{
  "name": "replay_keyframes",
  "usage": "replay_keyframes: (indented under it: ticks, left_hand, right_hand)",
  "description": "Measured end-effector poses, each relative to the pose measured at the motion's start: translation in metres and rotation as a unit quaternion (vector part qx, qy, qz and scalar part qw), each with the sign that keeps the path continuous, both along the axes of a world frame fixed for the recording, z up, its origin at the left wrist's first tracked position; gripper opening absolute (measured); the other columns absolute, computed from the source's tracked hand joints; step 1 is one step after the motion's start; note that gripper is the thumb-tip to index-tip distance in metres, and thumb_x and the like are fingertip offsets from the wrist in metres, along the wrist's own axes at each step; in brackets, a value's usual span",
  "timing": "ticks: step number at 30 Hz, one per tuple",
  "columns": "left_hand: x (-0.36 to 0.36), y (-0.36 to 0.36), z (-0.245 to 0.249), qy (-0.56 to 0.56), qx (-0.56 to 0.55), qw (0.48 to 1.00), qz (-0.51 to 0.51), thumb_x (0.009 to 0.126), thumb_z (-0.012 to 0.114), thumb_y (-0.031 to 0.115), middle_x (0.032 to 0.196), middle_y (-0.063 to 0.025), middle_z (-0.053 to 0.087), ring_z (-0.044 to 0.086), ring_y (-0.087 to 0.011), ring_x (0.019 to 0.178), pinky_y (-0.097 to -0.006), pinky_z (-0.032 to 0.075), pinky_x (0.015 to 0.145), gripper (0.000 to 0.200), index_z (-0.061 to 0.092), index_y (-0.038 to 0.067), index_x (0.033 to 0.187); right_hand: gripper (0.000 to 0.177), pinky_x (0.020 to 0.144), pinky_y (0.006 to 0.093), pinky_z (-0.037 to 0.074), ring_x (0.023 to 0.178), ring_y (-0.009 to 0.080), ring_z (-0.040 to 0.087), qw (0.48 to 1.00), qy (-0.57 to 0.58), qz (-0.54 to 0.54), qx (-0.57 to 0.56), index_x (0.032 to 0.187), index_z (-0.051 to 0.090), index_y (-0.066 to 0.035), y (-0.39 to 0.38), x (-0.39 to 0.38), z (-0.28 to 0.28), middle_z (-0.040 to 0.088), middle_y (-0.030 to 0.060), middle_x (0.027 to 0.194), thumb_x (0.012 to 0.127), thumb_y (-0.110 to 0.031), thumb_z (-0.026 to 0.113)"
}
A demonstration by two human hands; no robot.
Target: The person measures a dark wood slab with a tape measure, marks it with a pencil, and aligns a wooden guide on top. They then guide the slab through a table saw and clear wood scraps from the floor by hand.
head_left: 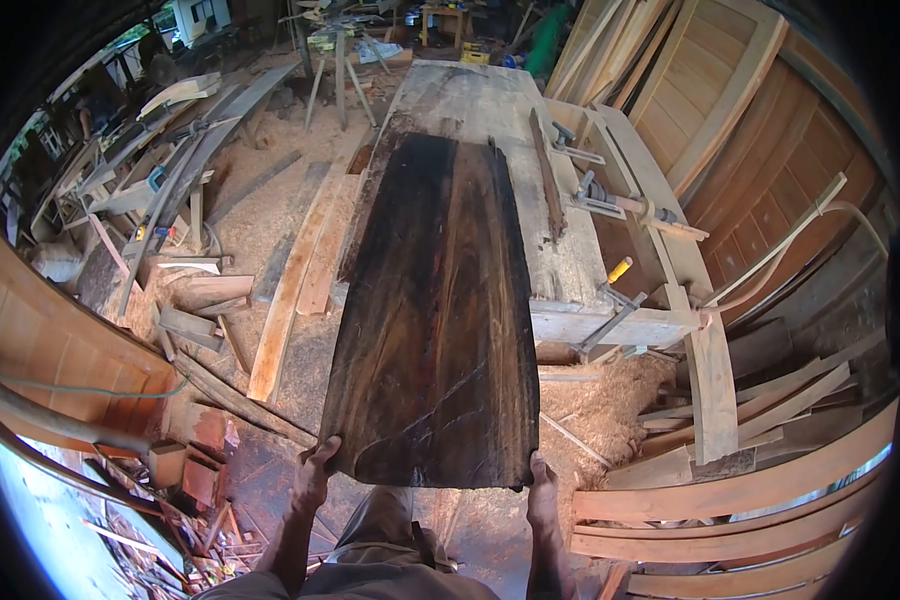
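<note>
A long, dark wooden slab [432, 320] with brown and black grain stretches away from me, its far part over the workbench [470, 88]. My left hand [317, 468] grips its near left corner, thumb on the edge and fingers mostly hidden beneath. At the near right corner, my right hand [543, 487] holds the slab's edge, with its fingers partly out of sight. A narrow dark strip of wood [547, 175] lies on the bench to the right of the slab.
Clamps [610, 200] and a yellow-handled clamp [620, 270] are along the bench's right side. Panelled doors [705, 85] lean at the right. Long planks [295, 290] lie left of the bench, amid sawdust and offcuts. Stacked boards [740, 510] are near my right.
</note>
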State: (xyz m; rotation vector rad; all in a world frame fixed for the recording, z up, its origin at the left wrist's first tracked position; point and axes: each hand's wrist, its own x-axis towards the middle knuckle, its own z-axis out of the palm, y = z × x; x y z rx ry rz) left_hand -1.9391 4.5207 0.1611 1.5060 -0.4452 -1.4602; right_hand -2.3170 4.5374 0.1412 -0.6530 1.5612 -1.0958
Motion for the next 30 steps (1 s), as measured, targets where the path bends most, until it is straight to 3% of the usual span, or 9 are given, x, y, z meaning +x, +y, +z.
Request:
replay_keyframes:
  ticks: [8, 11, 17, 20, 23, 26, 30]
  left_hand:
    - [0.001, 0.016, -0.006, 0.008, 0.013, 0.999, -0.031, 0.086, 0.068, 0.032, 0.099, -0.0063, 0.066, 0.063, -0.0137, 0.087, -0.0273, 0.050, 0.073, 0.045, 0.062, -0.003, 0.114]
    - [-0.003, 0.048, -0.015, 0.011, 0.022, 0.999, -0.044, 0.086, 0.067, 0.034, 0.098, -0.0063, 0.066, 0.063, -0.0131, 0.088, -0.0279, 0.050, 0.075, 0.046, 0.061, -0.003, 0.114]
    - [-0.020, 0.084, -0.001, 0.006, 0.016, 1.000, -0.026, 0.087, 0.066, 0.034, 0.097, -0.0065, 0.066, 0.063, -0.0140, 0.087, -0.0293, 0.050, 0.074, 0.045, 0.062, -0.002, 0.112]
    - [-0.021, 0.081, -0.001, 0.000, 0.008, 0.999, -0.033, 0.088, 0.063, 0.035, 0.102, -0.0082, 0.066, 0.062, -0.0145, 0.091, -0.0298, 0.049, 0.080, 0.048, 0.062, -0.005, 0.114]
    - [-0.018, 0.080, -0.002, -0.012, 0.020, 0.999, -0.039, 0.088, 0.062, 0.035, 0.100, -0.0077, 0.066, 0.062, -0.0144, 0.090, -0.0295, 0.049, 0.079, 0.046, 0.063, -0.004, 0.112]
    - [-0.020, 0.076, 0.000, -0.036, 0.037, 0.998, -0.039, 0.089, 0.061, 0.034, 0.096, -0.0062, 0.067, 0.062, -0.0134, 0.087, -0.0275, 0.048, 0.077, 0.043, 0.065, -0.003, 0.110]
    - [-0.026, 0.065, 0.006, -0.022, 0.007, 0.999, -0.031, 0.088, 0.062, 0.035, 0.092, -0.0051, 0.066, 0.061, -0.0123, 0.082, -0.0265, 0.048, 0.074, 0.042, 0.066, -0.002, 0.106]
  right_hand:
    - [0.058, 0.092, 0.0315, 0.042, 0.099, 0.0184, 0.057, 0.997, 0.046, 0.048, 0.039, 0.114, 0.060, 0.009, 0.013, -0.016, -0.007, 0.064, 0.0120, 0.106, 0.099, -0.044, 0.045]
    - [0.057, 0.070, 0.0307, 0.041, 0.075, 0.0163, 0.050, 0.997, 0.068, 0.030, 0.007, 0.090, 0.062, 0.006, 0.038, -0.015, 0.012, 0.060, 0.0082, 0.080, 0.099, -0.047, 0.043]
    - [0.056, 0.067, 0.0320, 0.041, 0.073, 0.0158, 0.049, 0.996, 0.084, 0.019, 0.017, 0.087, 0.061, 0.005, 0.074, -0.023, 0.005, 0.058, 0.0070, 0.077, 0.099, -0.047, 0.043]
    - [0.055, 0.068, 0.0322, 0.041, 0.074, 0.0161, 0.050, 0.997, 0.073, 0.007, -0.006, 0.088, 0.062, 0.005, 0.070, -0.020, 0.005, 0.059, 0.0076, 0.079, 0.098, -0.046, 0.045]
    - [0.053, 0.070, 0.0318, 0.042, 0.076, 0.0164, 0.051, 0.998, 0.054, -0.012, -0.012, 0.090, 0.062, 0.006, 0.068, -0.020, -0.003, 0.060, 0.0080, 0.081, 0.098, -0.044, 0.046]
    - [0.054, 0.086, 0.0308, 0.044, 0.093, 0.0173, 0.057, 0.999, 0.023, 0.016, 0.043, 0.112, 0.061, 0.008, 0.066, -0.027, -0.005, 0.064, 0.0108, 0.103, 0.099, -0.043, 0.047]
    - [0.054, 0.089, 0.0315, 0.044, 0.095, 0.0192, 0.057, 0.999, 0.038, 0.003, 0.030, 0.113, 0.060, 0.010, 0.052, -0.025, 0.003, 0.064, 0.0133, 0.106, 0.099, -0.041, 0.047]
